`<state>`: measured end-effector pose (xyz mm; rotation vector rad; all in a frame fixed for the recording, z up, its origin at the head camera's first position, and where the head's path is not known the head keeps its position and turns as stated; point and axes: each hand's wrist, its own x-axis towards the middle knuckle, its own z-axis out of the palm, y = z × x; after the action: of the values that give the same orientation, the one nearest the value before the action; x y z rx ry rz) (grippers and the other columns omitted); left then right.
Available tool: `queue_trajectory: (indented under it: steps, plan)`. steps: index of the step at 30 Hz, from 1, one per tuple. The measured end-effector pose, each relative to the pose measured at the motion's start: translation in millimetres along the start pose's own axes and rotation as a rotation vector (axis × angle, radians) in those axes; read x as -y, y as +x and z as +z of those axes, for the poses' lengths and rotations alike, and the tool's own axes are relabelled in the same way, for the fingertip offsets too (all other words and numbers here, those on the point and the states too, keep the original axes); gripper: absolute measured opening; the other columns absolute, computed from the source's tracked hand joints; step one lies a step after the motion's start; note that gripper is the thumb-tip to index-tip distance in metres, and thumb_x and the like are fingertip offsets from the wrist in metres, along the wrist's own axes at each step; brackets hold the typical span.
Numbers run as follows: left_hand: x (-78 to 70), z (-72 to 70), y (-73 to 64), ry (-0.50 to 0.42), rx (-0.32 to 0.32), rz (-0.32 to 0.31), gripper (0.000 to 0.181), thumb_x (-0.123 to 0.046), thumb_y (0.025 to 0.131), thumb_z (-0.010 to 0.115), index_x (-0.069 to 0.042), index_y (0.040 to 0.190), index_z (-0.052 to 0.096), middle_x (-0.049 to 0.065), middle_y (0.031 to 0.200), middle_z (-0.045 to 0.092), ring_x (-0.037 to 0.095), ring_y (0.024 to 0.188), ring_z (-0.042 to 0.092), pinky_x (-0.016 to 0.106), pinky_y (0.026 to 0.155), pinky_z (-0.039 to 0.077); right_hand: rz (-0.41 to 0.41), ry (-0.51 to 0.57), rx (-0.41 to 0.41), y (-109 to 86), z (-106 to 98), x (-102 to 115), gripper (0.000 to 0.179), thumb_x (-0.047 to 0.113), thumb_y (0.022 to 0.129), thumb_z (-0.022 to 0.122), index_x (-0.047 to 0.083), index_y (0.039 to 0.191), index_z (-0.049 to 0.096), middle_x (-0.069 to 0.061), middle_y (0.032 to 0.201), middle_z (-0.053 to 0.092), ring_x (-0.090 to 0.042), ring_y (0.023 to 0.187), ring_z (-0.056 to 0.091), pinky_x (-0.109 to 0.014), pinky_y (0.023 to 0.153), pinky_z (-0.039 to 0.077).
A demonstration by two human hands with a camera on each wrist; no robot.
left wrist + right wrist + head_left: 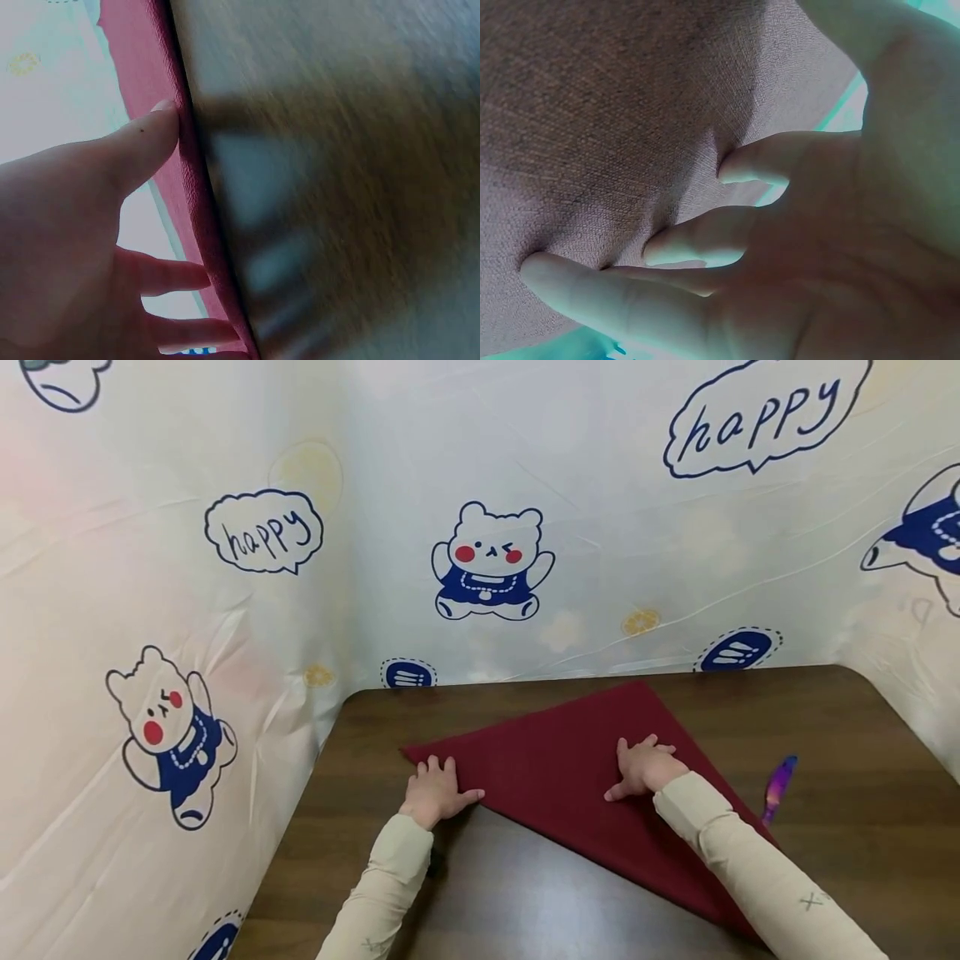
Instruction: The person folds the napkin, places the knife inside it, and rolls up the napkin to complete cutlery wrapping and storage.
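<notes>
A dark red cloth (pixel 540 768), folded into a triangle, lies flat on the wooden table. My left hand (pixel 433 793) rests at its left corner, thumb and fingers spread along the folded edge. In the left wrist view the thumb (pixel 154 142) and fingertips touch the thick fold of the cloth (pixel 196 187). On the upper right part of the cloth my right hand (pixel 647 767) presses down with spread fingers. The right wrist view shows its fingertips (pixel 547 274) denting the woven fabric (pixel 615 135).
A small purple and blue pen-like object (pixel 780 787) lies just right of the cloth on the brown table (pixel 870 760). A pale curtain (pixel 600 527) printed with bears and "happy" bubbles hangs behind the table and along its left and right sides.
</notes>
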<state>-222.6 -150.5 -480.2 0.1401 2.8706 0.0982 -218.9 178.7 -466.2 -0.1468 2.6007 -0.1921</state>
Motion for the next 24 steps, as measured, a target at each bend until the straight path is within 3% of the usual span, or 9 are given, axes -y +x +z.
queue_trajectory:
  steps: [8,17,24]
  plan:
    - [14.0,1.2,-6.1,-0.035,0.021,-0.033,0.086,-0.056,0.082,0.066,0.001,0.141,0.041,0.031,0.143,0.038,0.048,0.132,0.036,0.061,0.105,0.034,-0.036,0.008,-0.008,-4.9,7,5,0.093,0.043,0.084,0.072,-0.009,0.147,0.026,-0.05,0.141,0.021,-0.075,0.118,0.028,-0.071,0.087,0.042]
    - [27.3,-1.1,-27.3,0.018,0.009,-0.052,0.082,-0.057,0.077,0.071,0.003,0.128,0.048,0.029,0.121,0.05,0.042,0.108,0.052,0.058,0.093,0.044,-0.083,0.019,-0.024,-7.7,14,11,0.091,0.041,0.083,0.074,-0.005,0.147,0.029,-0.048,0.143,0.02,-0.073,0.122,0.027,-0.07,0.084,0.044]
    - [32.9,-0.9,-49.9,0.052,0.005,-0.081,0.081,-0.057,0.074,0.073,0.004,0.122,0.049,0.029,0.112,0.051,0.041,0.097,0.056,0.056,0.085,0.049,-0.126,0.026,-0.032,-13.3,20,18,0.09,0.04,0.082,0.075,-0.003,0.148,0.031,-0.044,0.147,0.019,-0.07,0.125,0.026,-0.066,0.085,0.047]
